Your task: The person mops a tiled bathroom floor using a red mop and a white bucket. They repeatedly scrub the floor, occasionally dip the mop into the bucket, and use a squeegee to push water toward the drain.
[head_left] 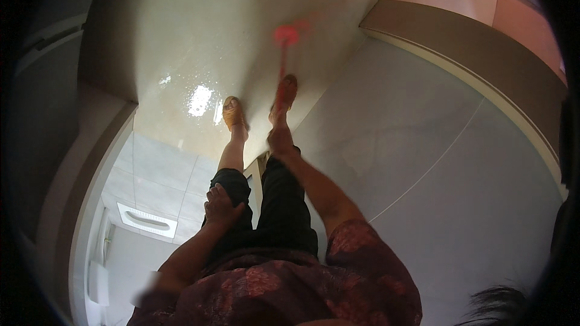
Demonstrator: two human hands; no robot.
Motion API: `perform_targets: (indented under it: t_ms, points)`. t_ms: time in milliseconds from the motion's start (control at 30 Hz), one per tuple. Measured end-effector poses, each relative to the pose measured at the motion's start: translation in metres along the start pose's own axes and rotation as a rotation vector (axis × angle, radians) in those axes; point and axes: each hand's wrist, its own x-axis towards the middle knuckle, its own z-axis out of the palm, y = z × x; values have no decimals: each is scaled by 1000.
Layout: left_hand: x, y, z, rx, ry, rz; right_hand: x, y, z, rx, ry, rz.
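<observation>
Bent low over the wet floor, I have my right hand [280, 141] closed in front of my right shin. A thin red handle runs forward from it, past my right foot, to a rounded red head [286, 35]. This long-handled red tool is blurred, and I cannot make out its exact kind. My left hand [222, 206] lies on my left knee, over the dark trouser leg [231, 185], holding nothing. My feet stand apart in tan open-toed slippers [232, 113].
Water droplets and a bright reflection [200, 100] lie on the pale floor [181, 42] by my left foot. A raised brown sill [465, 54] curves along the right. A squat toilet [147, 221] shows beyond a door frame [90, 196] at lower left.
</observation>
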Motion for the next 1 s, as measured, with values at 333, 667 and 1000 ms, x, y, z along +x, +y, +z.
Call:
perform_targets:
  t_ms: [333,667,1000]
  points:
    - [-7,22,-14,-11,-9,9,92,58,-170,-380,272,-49]
    - [2,32,1,39,13,-29,4,6,5,-219,-307,-264]
    - [25,18,8,10,-24,-63,97,-6,-95,-199,-2,-133]
